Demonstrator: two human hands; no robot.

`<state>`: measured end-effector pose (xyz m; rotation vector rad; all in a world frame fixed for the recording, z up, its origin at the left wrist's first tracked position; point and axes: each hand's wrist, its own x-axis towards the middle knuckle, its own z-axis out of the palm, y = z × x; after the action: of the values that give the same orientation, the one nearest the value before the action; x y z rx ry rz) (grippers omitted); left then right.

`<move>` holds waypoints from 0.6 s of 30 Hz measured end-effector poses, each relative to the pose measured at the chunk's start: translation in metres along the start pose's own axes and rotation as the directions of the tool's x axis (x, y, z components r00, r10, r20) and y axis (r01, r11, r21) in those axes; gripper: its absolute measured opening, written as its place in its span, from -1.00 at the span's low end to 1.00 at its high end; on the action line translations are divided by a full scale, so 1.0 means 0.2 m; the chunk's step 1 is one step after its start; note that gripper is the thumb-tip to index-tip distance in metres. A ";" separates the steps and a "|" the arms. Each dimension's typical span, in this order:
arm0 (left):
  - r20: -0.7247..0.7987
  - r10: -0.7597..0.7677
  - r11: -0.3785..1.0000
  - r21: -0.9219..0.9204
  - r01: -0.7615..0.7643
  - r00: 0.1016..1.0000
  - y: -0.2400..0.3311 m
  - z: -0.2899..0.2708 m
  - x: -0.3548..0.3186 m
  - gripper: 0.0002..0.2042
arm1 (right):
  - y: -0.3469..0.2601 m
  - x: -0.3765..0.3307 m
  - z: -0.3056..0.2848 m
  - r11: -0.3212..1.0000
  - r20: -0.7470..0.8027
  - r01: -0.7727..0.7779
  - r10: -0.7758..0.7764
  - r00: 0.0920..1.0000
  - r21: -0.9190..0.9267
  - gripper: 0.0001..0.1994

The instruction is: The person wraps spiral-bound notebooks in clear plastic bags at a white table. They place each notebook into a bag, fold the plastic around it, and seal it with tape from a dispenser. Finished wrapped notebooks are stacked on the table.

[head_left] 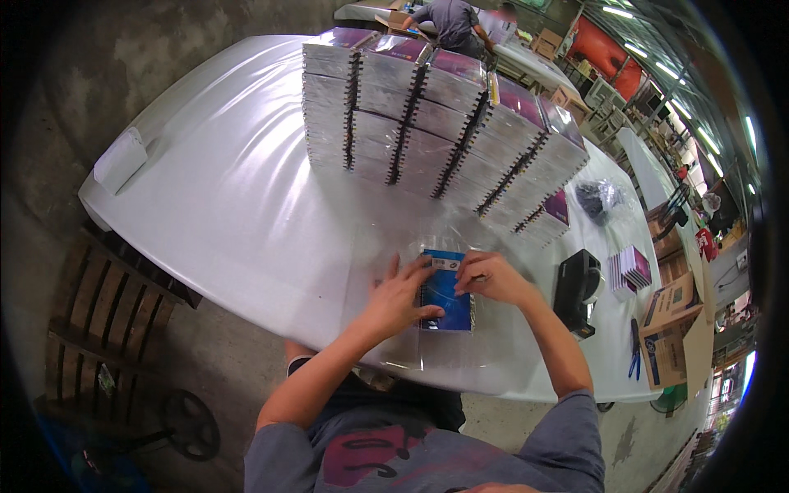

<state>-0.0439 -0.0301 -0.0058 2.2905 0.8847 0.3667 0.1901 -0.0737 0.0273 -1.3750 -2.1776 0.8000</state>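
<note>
A blue spiral notebook (pixel 448 300) lies flat on the white plastic-covered table (pixel 238 205), inside a clear plastic sleeve (pixel 444 349) that spreads around it. My left hand (pixel 398 297) rests on the notebook's left side with fingers spread, pressing it down. My right hand (pixel 490 277) pinches the notebook's top right corner, next to a small white label (pixel 446 263). Both forearms come up from the lower edge.
Tall stacks of spiral notebooks (pixel 436 123) fill the table's middle and far side. A black tape dispenser (pixel 577 289), a small notebook pile (pixel 631 269), a dark plastic bundle (pixel 598 197) and blue scissors (pixel 634 361) lie right. Cardboard boxes (pixel 667 333) stand right; a wooden pallet (pixel 111 308) left. A person (pixel 452 23) works behind.
</note>
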 end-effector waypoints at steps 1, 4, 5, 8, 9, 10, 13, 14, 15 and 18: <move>0.079 0.001 1.000 -0.017 0.000 0.997 -0.01 0.00 0.01 -0.27 | 0.02 0.00 0.01 0.997 -0.038 -0.019 0.021 0.999 0.072 -0.78; 0.254 0.027 0.998 -0.055 -0.014 0.967 -0.02 0.01 0.07 -0.17 | 0.05 -0.01 0.04 0.959 -0.115 -0.062 0.098 0.988 0.278 -0.86; 0.271 0.051 0.998 -0.057 -0.037 0.961 -0.03 0.04 0.10 -0.14 | 0.05 -0.02 0.04 0.939 -0.124 -0.073 0.121 0.985 0.335 -0.85; 0.332 0.032 0.999 0.006 -0.036 0.943 0.03 0.03 0.14 -0.09 | 0.06 -0.01 0.05 0.882 -0.138 -0.095 0.178 0.974 0.461 -0.81; 0.353 0.018 0.999 0.031 -0.031 0.935 0.05 0.02 0.15 -0.08 | 0.06 -0.01 0.05 0.865 -0.140 -0.107 0.200 0.970 0.490 -0.80; 0.361 0.015 0.999 0.037 -0.030 0.933 0.05 0.03 0.16 -0.08 | 0.06 -0.01 0.06 0.867 -0.151 -0.090 0.187 0.971 0.489 -0.80; 0.374 0.006 0.998 0.054 -0.028 0.928 0.05 0.06 0.17 -0.07 | 0.07 -0.01 0.09 0.880 -0.186 -0.048 0.153 0.971 0.472 -0.80; 0.370 0.004 0.998 0.063 -0.029 0.929 0.05 0.07 0.18 -0.07 | 0.06 -0.01 0.09 0.889 -0.200 -0.036 0.142 0.969 0.456 -0.80; 0.365 -0.001 0.997 0.070 -0.026 0.931 0.05 0.07 0.17 -0.07 | 0.05 -0.01 0.10 0.897 -0.210 -0.025 0.130 0.969 0.441 -0.80; 0.359 -0.027 0.998 0.060 0.006 0.933 0.06 0.06 0.16 -0.06 | 0.01 0.00 0.11 0.921 -0.220 -0.069 0.164 0.962 0.383 -0.86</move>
<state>-0.0081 -0.0203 -0.0070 2.2990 0.7323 -0.0900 0.1770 -0.0777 0.0100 -1.3347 -1.6614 0.9697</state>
